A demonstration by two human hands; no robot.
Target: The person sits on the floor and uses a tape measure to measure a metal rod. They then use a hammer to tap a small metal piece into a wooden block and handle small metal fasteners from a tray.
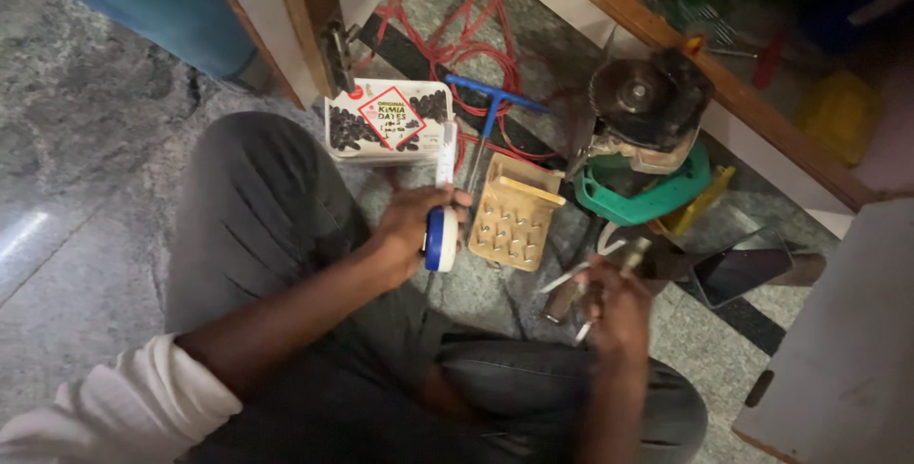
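Now the left hand (405,226) grips a blue-white tool (442,226); the right hand (614,307) pinches thin metal pieces (571,278), ready for fitting together carefully.

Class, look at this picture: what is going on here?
A person sits on a stone floor among tools. The left hand grips a blue-and-white tool; the right hand holds thin metal pieces, blurred. Between the hands lies a tan holder of bits. A green-based power tool stands beyond.
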